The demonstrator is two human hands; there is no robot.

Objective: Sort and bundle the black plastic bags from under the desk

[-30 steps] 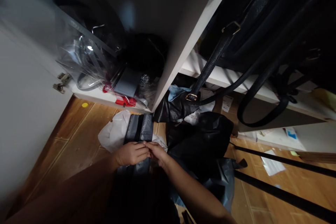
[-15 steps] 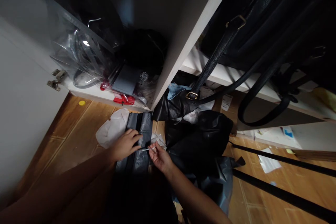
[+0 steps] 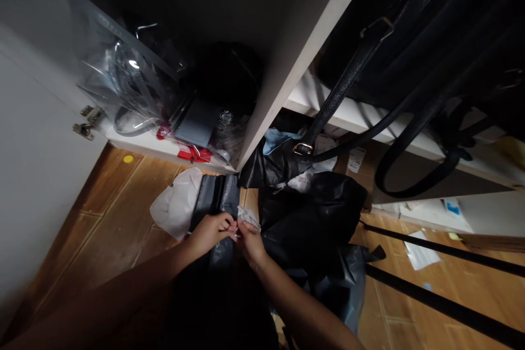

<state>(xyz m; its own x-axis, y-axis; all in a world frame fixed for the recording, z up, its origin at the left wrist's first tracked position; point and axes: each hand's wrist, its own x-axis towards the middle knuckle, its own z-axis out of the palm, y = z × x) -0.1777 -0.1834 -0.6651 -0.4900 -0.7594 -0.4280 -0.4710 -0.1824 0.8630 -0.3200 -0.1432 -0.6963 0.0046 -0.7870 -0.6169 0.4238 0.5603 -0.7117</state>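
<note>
A folded dark grey plastic bag lies on the wooden floor in front of me. My left hand rests over its near end with the fingers curled in a pinch. My right hand meets it fingertip to fingertip, pinching a small thin white strip or tie at the bag's right edge. A crumpled white piece shows just above the right hand. Both forearms reach in from the bottom of the picture.
White plastic lies left of the grey bag. Black bags are heaped to the right. A white shelf unit holds a clear bag, a red packet and black handbags with hanging straps. Papers litter the floor.
My left hand lay flat on the grey bag half a second ago; it has drawn back and pinched together with the right hand, which stays on the white strip.
</note>
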